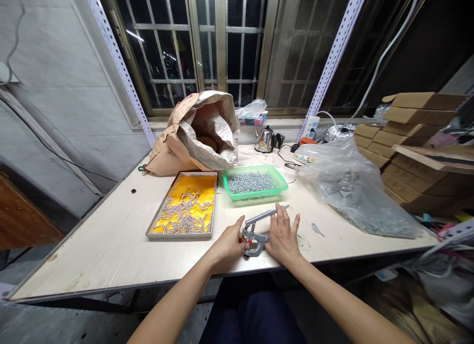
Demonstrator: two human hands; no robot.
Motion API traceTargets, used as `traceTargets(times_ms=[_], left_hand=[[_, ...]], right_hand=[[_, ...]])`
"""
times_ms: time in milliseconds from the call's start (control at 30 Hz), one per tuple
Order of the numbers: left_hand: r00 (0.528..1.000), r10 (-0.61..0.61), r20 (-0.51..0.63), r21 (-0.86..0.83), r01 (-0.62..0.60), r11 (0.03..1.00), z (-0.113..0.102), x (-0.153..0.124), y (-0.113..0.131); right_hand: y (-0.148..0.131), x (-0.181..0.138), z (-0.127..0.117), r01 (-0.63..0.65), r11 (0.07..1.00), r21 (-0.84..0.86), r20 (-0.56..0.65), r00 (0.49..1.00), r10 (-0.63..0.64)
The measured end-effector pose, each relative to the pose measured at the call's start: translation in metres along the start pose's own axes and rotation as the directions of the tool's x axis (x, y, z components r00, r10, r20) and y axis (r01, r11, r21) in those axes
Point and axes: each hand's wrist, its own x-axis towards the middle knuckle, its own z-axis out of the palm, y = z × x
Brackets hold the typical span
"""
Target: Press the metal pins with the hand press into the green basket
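Grey metal snap-fastener pliers [256,242] with a coil spring and a small red part at the jaw stand near the table's front edge. My right hand [284,235] is closed around their handles, with its fingertips over the upper one. At the jaw end, my left hand [230,244] has its fingers bent in close to the red part; whatever they pinch is hidden. Behind the pliers, a green plastic basket [255,198] holds many small silvery metal pieces. To the left, a shallow tray [179,236] lined with yellow holds scattered pieces with a metallic look.
A large paper sack [174,146] lies open at the back left. A steel kettle [264,140] stands near the window. Clear plastic bags [355,191] spread over the right side, beside stacked cardboard boxes [418,161]. A small grey scrap [317,229] lies right of my hand.
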Motion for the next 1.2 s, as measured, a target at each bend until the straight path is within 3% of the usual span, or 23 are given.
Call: traceTargets(times_ms=[533, 867, 1200], left_hand=[[0.994, 0.076, 0.077, 0.006, -0.077, 0.997, -0.001, -0.002, -0.002], [0.999, 0.000, 0.041, -0.245, 0.010, 0.969, -0.002, -0.008, 0.000], [0.999, -0.031, -0.013, -0.329, 0.025, 0.944, -0.012, -0.015, 0.007]], right_hand=[[0.003, -0.002, 0.000, -0.012, 1.000, -0.009, 0.082, 0.997, 0.013], [-0.002, -0.001, -0.001, -0.016, 1.000, 0.022, -0.005, 1.000, 0.016], [-0.007, 0.010, -0.008, 0.018, 0.995, 0.101, -0.131, 0.991, -0.004]])
